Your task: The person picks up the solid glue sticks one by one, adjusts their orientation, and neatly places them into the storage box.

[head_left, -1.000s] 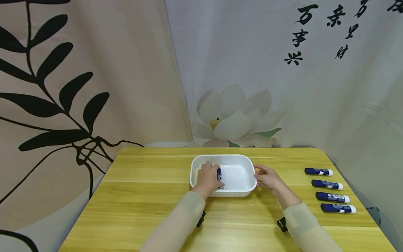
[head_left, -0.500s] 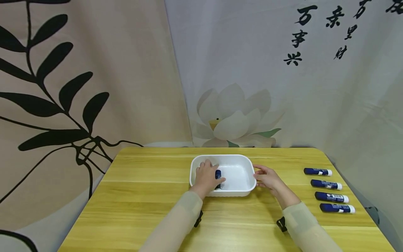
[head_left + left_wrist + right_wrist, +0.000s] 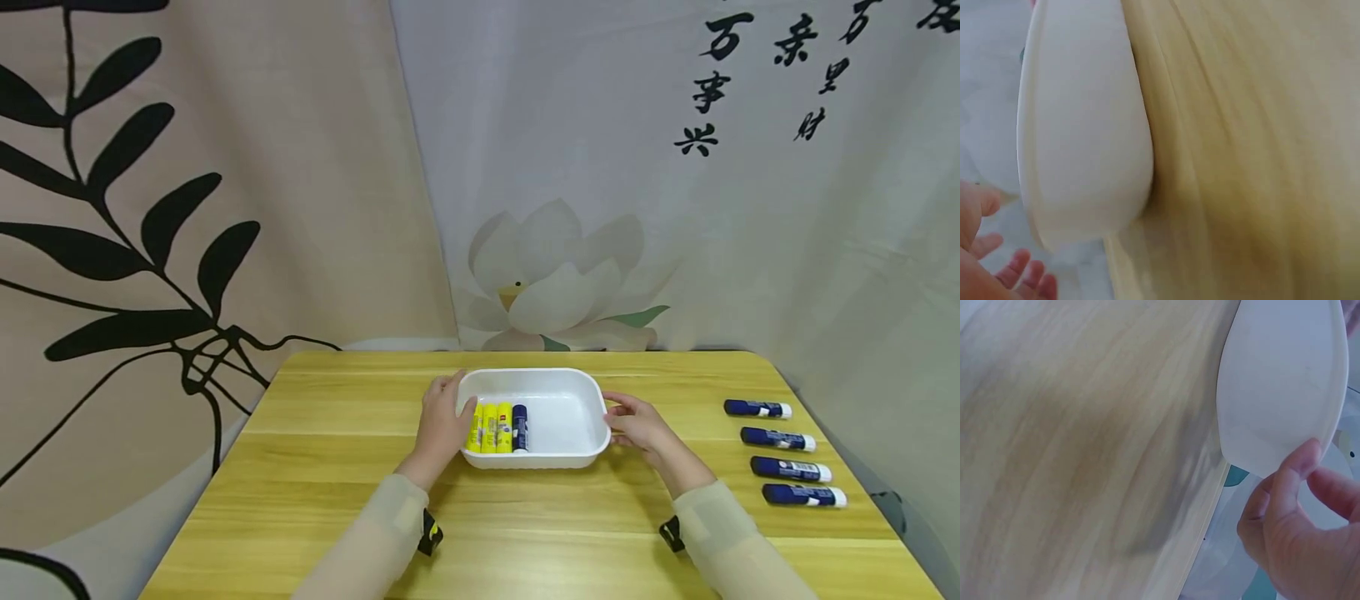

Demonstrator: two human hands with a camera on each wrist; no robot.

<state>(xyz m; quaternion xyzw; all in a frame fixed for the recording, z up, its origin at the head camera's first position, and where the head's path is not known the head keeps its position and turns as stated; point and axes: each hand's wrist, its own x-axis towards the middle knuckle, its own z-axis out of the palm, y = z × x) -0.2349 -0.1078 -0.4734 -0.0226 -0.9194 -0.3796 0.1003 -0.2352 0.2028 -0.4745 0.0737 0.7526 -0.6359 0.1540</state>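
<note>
A white plastic tray (image 3: 566, 421) rests on the table. Three yellow tubes (image 3: 490, 428) stand side by side in its left half, with one navy tube (image 3: 520, 428) along their right. They look like glue sticks or thick markers; I cannot tell which. My left hand (image 3: 441, 423) is at the tray's left end with thumb and fingers spread; in the left wrist view its fingertips (image 3: 1034, 273) are apart from the tray wall. At the opposite end, my right hand (image 3: 636, 423) pinches the rim between thumb and fingers, as the right wrist view shows.
Several navy tubes with white ends (image 3: 793, 469) lie in a column near the right edge of the wooden table (image 3: 337, 492). A printed curtain (image 3: 337, 167) hangs behind the table's far edge.
My left hand has left the tubes, lifted out of the tray and moved left to its end, uncovering the yellow tubes. The right hand keeps its place at the rim.
</note>
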